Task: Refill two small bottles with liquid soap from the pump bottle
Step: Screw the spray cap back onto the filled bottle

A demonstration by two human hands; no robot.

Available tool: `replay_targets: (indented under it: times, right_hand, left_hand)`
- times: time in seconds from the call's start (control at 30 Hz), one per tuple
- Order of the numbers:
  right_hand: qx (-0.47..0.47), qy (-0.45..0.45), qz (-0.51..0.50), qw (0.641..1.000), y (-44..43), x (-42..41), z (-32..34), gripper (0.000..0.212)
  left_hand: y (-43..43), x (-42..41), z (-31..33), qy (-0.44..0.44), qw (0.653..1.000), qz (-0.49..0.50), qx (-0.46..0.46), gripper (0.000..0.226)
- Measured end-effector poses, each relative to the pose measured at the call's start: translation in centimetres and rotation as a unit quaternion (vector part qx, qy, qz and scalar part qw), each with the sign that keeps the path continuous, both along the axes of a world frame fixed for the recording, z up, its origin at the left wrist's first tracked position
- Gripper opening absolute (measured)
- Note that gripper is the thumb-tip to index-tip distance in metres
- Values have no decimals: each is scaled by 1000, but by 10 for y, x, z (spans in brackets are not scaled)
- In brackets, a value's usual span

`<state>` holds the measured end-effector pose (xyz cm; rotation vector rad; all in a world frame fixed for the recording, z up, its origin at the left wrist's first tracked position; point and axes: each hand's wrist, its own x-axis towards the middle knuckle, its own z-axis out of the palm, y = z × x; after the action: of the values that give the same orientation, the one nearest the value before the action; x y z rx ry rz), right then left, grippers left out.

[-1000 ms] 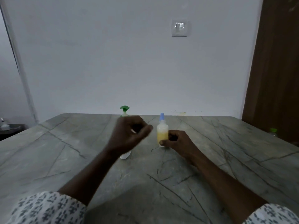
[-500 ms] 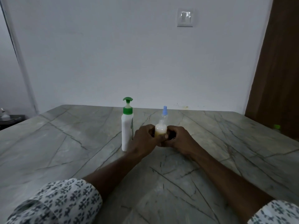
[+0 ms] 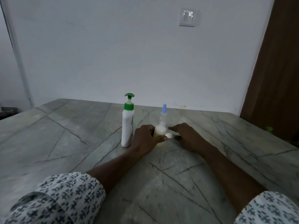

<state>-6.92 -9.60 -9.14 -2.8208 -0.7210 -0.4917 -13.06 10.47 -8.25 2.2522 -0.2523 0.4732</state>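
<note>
A white pump bottle (image 3: 127, 128) with a green pump head stands upright on the marble table (image 3: 64, 143). Just right of it stands a small clear bottle (image 3: 160, 129) with a blue pointed cap, its lower part filled with yellowish liquid. My left hand (image 3: 144, 140) grips that small bottle low on its body, thumb across the front. My right hand (image 3: 186, 136) lies on the table just right of the bottle, fingers stretched toward it and off its body. A small white round thing (image 3: 169, 135) shows between the two hands; what it is cannot be made out.
The table's far edge meets a white wall. A brown wooden door (image 3: 275, 78) stands at the right, with a small green-topped object (image 3: 269, 128) low beside it. A dark object (image 3: 6, 110) sits beyond the table's left edge.
My left hand came down from in front of the pump bottle and took hold of the small bottle. My right hand let go of the bottle and drew slightly right.
</note>
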Motion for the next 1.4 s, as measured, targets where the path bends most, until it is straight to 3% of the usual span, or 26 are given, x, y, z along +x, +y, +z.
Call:
replay_targets:
  times: [0.13,0.23,0.27,0.33,0.4,0.47,0.5,0.57,0.9,1.4]
  right_hand:
    - [-114,-80,45,989,22,-2,0,28]
    - [-138,-101,2,985,26,-1,7,36]
    - [-78,-118,-11,990,25,-1,12,39]
    - [157,-156,-29,975,18,-9,30,36]
    - [400,-156,-21,903,11,-23,51,31]
    - [581,-107,43,806,10,-37,68,27]
    - [629,-86,70,770,11,-41,73,25]
    - [663,-54,100,740,17,-47,76,21]
    - [689,-18,131,713,45,-46,68,27]
    - [591,75,108,796,49,-36,39,32]
  left_hand:
    - [-1,0,-2,9,1000,-11,9,37]
    - [2,2,-3,14,1000,-15,-24,43]
    - [2,3,-3,16,999,-13,-32,46]
    - [2,5,-4,18,999,-10,-38,46]
    - [2,5,-4,20,999,-10,-40,44]
    - [2,6,-4,23,999,-13,-32,44]
    - [2,6,-4,23,999,-16,-26,45]
    - [2,6,-3,27,999,-19,-21,47]
    - [2,9,-4,39,999,-23,-29,51]
    - [2,9,-4,30,999,-14,-22,51]
